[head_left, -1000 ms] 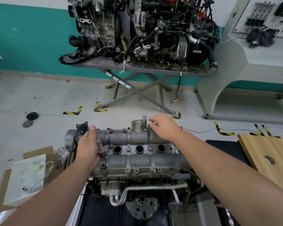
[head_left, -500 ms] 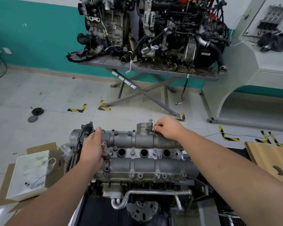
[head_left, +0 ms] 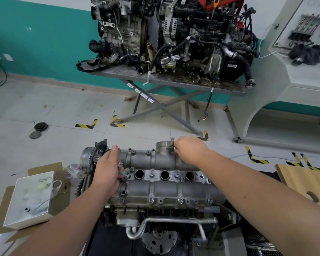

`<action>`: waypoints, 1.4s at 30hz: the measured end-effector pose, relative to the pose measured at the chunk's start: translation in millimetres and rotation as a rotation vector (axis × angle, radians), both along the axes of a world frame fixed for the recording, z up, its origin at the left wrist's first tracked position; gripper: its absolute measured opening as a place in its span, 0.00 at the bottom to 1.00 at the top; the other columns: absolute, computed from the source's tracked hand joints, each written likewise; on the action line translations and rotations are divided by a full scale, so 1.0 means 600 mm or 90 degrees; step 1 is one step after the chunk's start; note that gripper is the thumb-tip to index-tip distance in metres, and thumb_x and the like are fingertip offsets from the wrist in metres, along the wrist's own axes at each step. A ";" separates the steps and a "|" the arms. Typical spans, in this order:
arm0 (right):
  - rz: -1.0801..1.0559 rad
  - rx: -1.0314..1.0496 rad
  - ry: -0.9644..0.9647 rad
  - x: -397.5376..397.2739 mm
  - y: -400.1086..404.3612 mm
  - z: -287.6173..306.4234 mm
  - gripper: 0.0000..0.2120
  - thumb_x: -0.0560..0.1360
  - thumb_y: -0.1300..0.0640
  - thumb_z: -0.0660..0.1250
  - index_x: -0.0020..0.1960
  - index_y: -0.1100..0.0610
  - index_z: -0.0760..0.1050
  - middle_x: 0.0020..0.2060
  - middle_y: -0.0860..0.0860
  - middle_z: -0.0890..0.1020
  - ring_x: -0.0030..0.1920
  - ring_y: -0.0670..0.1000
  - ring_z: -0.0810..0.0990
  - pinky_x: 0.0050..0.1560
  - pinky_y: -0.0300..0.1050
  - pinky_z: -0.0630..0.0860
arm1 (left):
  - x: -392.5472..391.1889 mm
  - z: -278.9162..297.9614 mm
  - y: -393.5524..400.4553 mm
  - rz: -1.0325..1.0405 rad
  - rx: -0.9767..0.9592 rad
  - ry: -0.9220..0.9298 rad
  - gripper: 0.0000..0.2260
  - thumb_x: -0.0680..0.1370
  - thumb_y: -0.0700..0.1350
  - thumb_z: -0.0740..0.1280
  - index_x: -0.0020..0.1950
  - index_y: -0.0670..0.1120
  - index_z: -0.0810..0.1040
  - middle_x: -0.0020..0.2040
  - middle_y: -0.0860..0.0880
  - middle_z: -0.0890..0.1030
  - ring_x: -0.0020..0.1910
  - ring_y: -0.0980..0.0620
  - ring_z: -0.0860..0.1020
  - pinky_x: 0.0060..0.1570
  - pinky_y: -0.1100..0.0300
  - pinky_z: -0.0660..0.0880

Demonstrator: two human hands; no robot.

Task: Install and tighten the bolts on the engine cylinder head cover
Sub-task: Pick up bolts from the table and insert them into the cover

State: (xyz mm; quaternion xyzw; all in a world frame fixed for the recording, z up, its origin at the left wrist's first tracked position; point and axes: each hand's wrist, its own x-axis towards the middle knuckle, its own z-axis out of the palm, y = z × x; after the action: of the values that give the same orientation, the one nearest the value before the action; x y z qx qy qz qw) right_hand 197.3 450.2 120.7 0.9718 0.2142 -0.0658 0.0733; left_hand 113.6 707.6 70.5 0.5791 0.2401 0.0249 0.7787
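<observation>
The grey cast cylinder head cover [head_left: 155,178], with three round plug wells, is seen atop the engine at lower centre. A bolt [head_left: 172,140] standing at its far edge is pinched by the right hand [head_left: 189,152]. Spare bolts [head_left: 122,171] are gripped in the curled left hand [head_left: 108,170]. Since a second ago, both hands are hardly moved; the view is tilted slightly.

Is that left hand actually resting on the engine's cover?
Touching. The head view shows the left hand lying on the cylinder head cover, fingers curled over its left end, holding bolts.
</observation>
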 end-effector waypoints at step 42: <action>-0.003 0.050 0.099 0.010 -0.016 0.010 0.13 0.82 0.50 0.60 0.48 0.56 0.79 0.48 0.56 0.82 0.51 0.60 0.79 0.49 0.51 0.76 | -0.001 0.006 -0.001 -0.004 -0.020 0.003 0.20 0.81 0.58 0.63 0.31 0.53 0.69 0.27 0.52 0.65 0.22 0.55 0.63 0.22 0.62 0.63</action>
State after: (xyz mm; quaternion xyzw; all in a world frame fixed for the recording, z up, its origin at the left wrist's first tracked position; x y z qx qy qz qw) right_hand 203.5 440.4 126.6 0.9665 0.2191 -0.1328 0.0183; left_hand 112.8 706.9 74.2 0.5679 0.2407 0.0171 0.7870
